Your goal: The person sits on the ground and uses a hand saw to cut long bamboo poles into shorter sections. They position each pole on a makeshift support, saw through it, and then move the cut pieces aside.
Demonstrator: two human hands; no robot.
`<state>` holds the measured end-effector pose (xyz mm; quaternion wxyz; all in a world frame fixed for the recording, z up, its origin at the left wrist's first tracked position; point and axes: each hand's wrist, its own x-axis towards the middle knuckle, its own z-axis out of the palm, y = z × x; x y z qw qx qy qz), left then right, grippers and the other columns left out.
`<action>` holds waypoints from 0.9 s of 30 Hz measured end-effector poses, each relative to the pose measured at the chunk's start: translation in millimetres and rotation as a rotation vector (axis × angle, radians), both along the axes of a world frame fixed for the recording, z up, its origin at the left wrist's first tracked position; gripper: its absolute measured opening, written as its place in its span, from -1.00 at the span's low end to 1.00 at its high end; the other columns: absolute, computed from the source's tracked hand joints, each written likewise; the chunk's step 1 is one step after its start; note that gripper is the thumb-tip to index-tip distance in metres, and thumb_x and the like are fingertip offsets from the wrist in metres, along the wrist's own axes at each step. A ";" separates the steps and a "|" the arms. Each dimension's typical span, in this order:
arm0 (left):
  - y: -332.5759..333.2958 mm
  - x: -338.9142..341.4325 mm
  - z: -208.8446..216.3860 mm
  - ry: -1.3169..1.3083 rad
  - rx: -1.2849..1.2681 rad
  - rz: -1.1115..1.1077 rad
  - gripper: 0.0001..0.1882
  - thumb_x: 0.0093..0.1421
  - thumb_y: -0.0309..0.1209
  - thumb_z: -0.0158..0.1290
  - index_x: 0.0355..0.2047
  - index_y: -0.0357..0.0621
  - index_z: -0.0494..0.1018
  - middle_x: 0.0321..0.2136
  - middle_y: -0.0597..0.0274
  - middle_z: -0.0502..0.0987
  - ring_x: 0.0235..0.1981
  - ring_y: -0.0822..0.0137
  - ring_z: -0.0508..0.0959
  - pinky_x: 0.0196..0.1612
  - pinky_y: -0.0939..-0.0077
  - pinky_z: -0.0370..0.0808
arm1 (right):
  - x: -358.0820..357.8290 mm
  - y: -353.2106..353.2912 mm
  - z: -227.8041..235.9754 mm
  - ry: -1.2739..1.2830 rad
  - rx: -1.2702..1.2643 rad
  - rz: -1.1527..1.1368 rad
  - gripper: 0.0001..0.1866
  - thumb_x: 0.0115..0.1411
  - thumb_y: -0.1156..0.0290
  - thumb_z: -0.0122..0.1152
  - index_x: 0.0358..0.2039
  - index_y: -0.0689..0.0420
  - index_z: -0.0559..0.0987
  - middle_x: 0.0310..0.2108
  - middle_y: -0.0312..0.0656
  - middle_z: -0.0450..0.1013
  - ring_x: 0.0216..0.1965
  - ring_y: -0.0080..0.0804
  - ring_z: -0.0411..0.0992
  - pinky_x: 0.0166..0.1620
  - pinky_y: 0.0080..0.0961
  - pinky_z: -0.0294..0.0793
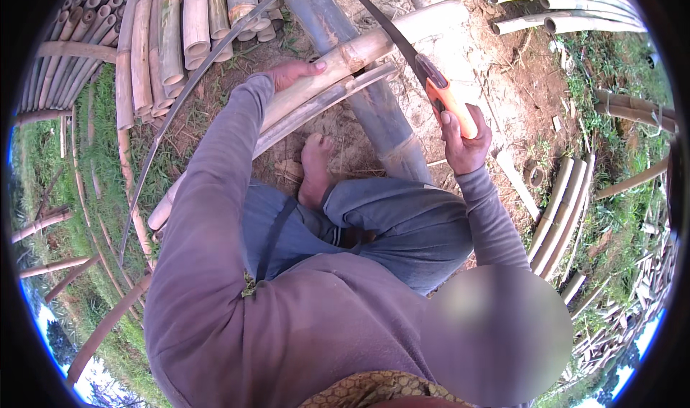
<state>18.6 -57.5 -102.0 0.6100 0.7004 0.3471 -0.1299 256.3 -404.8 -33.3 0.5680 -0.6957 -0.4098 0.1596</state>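
A pruning saw with an orange handle (pixel 451 105) is gripped in my right hand (pixel 467 136). Its dark curved blade (pixel 384 24) runs up and to the left, passing over a pale bamboo pole (pixel 352 54); whether it touches the pole I cannot tell. My left hand (pixel 293 73) holds that pole, thumb on top, the other fingers mostly hidden. Alongside it lies a thinner bamboo length (pixel 327 103). Both rest slantwise across a thick dark pole (pixel 381 113) on the ground.
Bundled bamboo poles (pixel 169 31) lie at the far left, more cut poles (pixel 575 2) at the far right. Several curved bamboo pieces (pixel 560 210) lie right of my knee. A long thin strip (pixel 190 85) arcs past my left arm. My bare foot (pixel 315 167) is near the thick pole.
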 end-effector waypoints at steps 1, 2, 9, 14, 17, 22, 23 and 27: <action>-1.3 0.3 5.4 0.001 0.066 0.022 -0.02 0.25 0.44 0.14 0.23 -0.28 0.59 0.00 -0.22 0.70 0.01 -0.06 0.72 0.16 0.09 0.57 | 1.5 1.2 -1.5 0.051 0.010 0.000 -0.76 0.42 0.40 0.42 -0.05 0.29 0.63 -0.42 -0.28 0.63 -0.41 -0.65 0.56 -0.33 -0.60 0.53; -4.0 3.0 9.8 0.071 0.313 0.004 -0.03 0.24 0.44 0.15 0.22 -0.28 0.59 -0.01 -0.21 0.70 0.01 -0.06 0.72 0.16 0.10 0.57 | 2.1 3.0 -2.8 0.046 0.008 -0.014 -0.75 0.42 0.39 0.42 -0.05 0.29 0.63 -0.42 -0.27 0.63 -0.41 -0.65 0.56 -0.34 -0.59 0.53; -23.2 4.8 18.4 0.136 0.491 -0.091 0.24 0.09 0.69 0.05 0.34 -0.24 0.50 0.13 -0.27 0.65 0.22 -0.12 0.63 0.30 -0.01 0.52 | -1.9 12.0 6.5 0.021 -0.017 -0.022 -0.71 0.40 0.36 0.47 -0.05 0.28 0.62 -0.43 -0.21 0.63 -0.42 -0.62 0.58 -0.34 -0.56 0.56; 4.6 9.5 7.1 0.106 0.370 -0.123 0.24 0.08 0.71 0.03 0.31 -0.22 0.55 0.15 -0.24 0.64 0.23 -0.10 0.62 0.30 0.03 0.51 | -9.3 36.9 4.6 -0.111 0.007 -0.048 -0.73 0.40 0.35 0.46 -0.09 0.28 0.63 -0.45 -0.20 0.64 -0.42 -0.59 0.60 -0.32 -0.51 0.59; -42.2 9.2 18.8 0.174 0.766 0.019 0.17 0.14 0.66 0.01 0.27 -0.21 0.57 0.06 -0.24 0.69 0.15 -0.17 0.67 0.22 -0.08 0.56 | -18.6 50.6 15.8 0.073 0.053 -0.088 -0.74 0.41 0.32 0.45 -0.11 0.27 0.64 -0.47 -0.19 0.64 -0.41 -0.58 0.60 -0.31 -0.50 0.59; -37.2 12.4 34.1 0.252 0.691 0.032 0.12 0.16 0.64 0.01 0.23 -0.19 0.61 0.02 -0.23 0.71 0.08 -0.18 0.71 0.22 -0.09 0.59 | -18.5 14.5 42.7 -0.020 -0.073 -0.064 -0.75 0.42 0.35 0.44 -0.12 0.30 0.64 -0.49 -0.20 0.61 -0.44 -0.64 0.50 -0.36 -0.53 0.50; -33.1 11.5 26.9 0.242 0.735 0.045 0.11 0.16 0.64 0.01 0.21 -0.19 0.62 0.00 -0.22 0.72 0.06 -0.19 0.72 0.22 -0.09 0.59 | -20.4 -14.7 33.0 0.068 0.002 -0.057 -0.78 0.41 0.40 0.43 -0.13 0.29 0.64 -0.49 -0.22 0.59 -0.44 -0.63 0.52 -0.37 -0.53 0.50; -40.2 6.2 19.9 0.265 0.769 0.061 -0.14 0.29 0.45 0.06 0.12 -0.10 0.69 -0.05 -0.17 0.73 0.01 -0.14 0.72 0.12 -0.01 0.59 | -31.4 -106.0 71.1 -0.121 -0.185 -0.003 -0.76 0.54 0.40 0.22 -0.04 0.38 0.55 -0.31 -0.22 0.59 -0.37 -0.64 0.54 -0.31 -0.64 0.57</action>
